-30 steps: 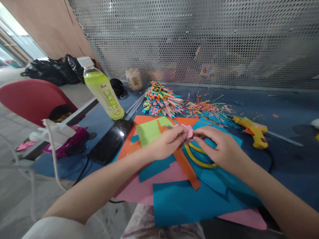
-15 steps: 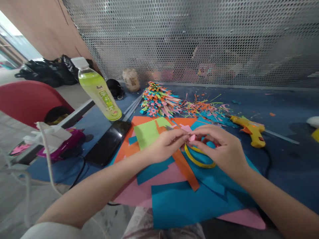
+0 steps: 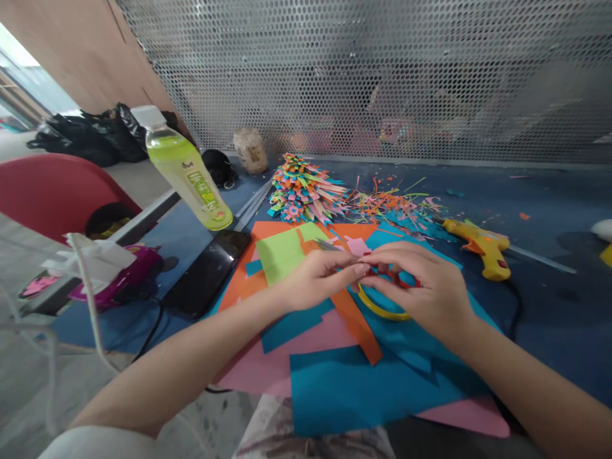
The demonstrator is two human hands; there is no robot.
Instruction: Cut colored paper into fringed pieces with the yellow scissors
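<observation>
On the blue, flat-topped counter (image 3: pixel 564 204), overlapping coloured paper sheets (image 3: pixel 363 392) lie below the left hand (image 3: pixel 313 280) and right hand (image 3: pixel 430 280), whose fingertips meet in a pinching posture; whether either grasps anything cannot be told, as the fingers hide the contact point. The scissors with yellow-and-red looped handles and grey metal blades (image 3: pixel 382 312) lie on the sheets beneath the hands, long axis slanting from the loops, nearer the right hand, to the tips, far side of the left.

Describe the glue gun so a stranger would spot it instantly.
On the blue table, find the paper shreds. Just right of them lies the yellow glue gun. Unlike the yellow loop by the right hand, it is pistol-shaped, with a clear stick behind.
</observation>
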